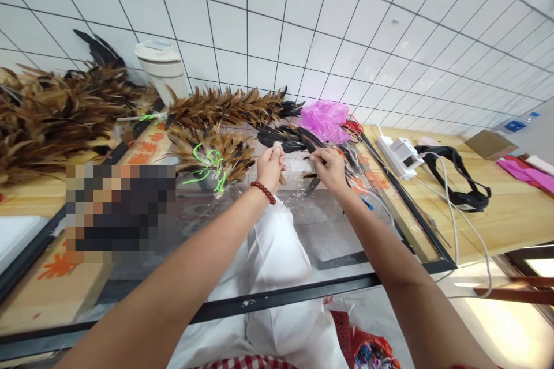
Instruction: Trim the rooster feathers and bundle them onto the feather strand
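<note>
My left hand [270, 168], with a red bead bracelet [264, 191] at the wrist, is closed in a pinch. A small brown feather [282, 179] pokes out below its fingers, and a pale tuft shows at the thumb. To its right, my right hand [329, 167] has thumb and fingertips pressed together at a dark feather [310, 140]; the exact grip is partly hidden. Long black feathers [279, 135] lie just behind both hands. Left of them sits a brown feather bunch [234, 155] with bright green ties [212, 164].
A long brown feather strip [229, 107] runs along the tiled wall, beside a white lidded cup [163, 69]. A large feather heap [56, 109] fills the left. Pink plastic [325, 120], a power strip [396, 154], cables and a black strap [459, 179] lie to the right.
</note>
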{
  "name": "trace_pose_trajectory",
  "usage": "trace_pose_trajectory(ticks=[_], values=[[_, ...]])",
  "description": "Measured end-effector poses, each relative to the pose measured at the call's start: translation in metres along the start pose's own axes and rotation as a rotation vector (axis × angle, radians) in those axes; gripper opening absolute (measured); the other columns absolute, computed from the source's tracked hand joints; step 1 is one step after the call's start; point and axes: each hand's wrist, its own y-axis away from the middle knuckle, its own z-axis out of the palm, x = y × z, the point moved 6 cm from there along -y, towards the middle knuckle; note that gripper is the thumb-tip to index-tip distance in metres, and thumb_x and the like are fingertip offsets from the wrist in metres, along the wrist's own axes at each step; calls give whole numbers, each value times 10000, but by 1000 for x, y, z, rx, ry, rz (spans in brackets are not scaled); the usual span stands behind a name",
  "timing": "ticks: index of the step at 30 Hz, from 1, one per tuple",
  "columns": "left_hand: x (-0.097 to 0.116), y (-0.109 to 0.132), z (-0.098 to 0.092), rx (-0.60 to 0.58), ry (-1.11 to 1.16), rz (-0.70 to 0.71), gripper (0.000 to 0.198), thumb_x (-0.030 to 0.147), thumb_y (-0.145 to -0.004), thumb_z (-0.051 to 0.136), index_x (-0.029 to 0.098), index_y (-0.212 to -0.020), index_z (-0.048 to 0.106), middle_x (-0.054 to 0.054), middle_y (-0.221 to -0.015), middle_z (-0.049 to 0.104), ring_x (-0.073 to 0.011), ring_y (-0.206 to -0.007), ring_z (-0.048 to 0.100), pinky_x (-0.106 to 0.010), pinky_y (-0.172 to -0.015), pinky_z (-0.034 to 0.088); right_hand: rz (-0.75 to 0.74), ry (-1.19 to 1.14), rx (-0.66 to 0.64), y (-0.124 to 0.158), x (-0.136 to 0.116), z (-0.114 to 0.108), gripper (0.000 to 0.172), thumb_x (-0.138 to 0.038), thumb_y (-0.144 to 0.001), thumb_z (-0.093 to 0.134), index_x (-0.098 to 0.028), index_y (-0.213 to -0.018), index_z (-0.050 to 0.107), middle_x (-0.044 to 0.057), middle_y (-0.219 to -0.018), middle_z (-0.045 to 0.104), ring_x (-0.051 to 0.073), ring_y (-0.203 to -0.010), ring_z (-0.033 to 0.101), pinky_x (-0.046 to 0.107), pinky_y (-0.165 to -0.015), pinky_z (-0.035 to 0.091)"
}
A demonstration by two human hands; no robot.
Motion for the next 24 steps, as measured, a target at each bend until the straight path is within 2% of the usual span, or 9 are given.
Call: trace_pose_trajectory(ticks=[2,4,7,11,18,21,24], values=[[0,1,3,-46,-2,-19,255,334,-830,595,151,-667,525,61,-527,421,-32,-420,360,-155,-444,363,137,-319,8,3,-12,5,166,-350,-782,605,-198,-744,660,18,-757,649,163,-738,552,306,-728,414],[0,3,7,-113,12,-37,260,340,-810,627,140,-668,540,48,-534,460,-31,-435,379,-159,-469,374,273,-622,-75,8,-25,22,220,-405,-761,634,-193,-703,640,-5,-682,621,126,-637,511,268,-637,393],[0,7,13,-189,87,-58,287,377,-773,669,140,-672,544,32,-554,493,-52,-485,454,-172,-484,390,407,-830,-144,19,-36,44,243,-418,-710,691,-184,-674,634,-15,-655,608,91,-577,467,237,-566,347],[-2,13,21,-269,162,-143,311,427,-756,679,149,-697,550,35,-560,494,-63,-465,454,-196,-461,402,526,-933,-152,27,-31,56,262,-424,-667,725,-183,-665,623,-20,-642,604,74,-527,436,227,-516,317],[-5,18,27,-340,167,-200,314,442,-722,706,148,-793,621,45,-515,465,-83,-455,456,-226,-447,421,611,-1019,-145,27,-24,59,271,-412,-645,737,-180,-631,596,-18,-617,601,79,-534,478,224,-530,358],[-7,17,26,-320,115,-186,307,438,-723,703,148,-777,618,53,-502,451,-77,-435,436,-222,-437,409,570,-994,-161,26,-26,59,272,-423,-675,710,-179,-628,598,-15,-607,597,80,-523,474,228,-525,361],[-8,14,21,-230,62,-152,300,433,-738,685,146,-743,599,36,-557,506,-67,-438,433,-204,-418,374,503,-898,-205,27,-30,61,295,-444,-715,677,-173,-627,600,-11,-591,588,80,-506,461,230,-504,346]])
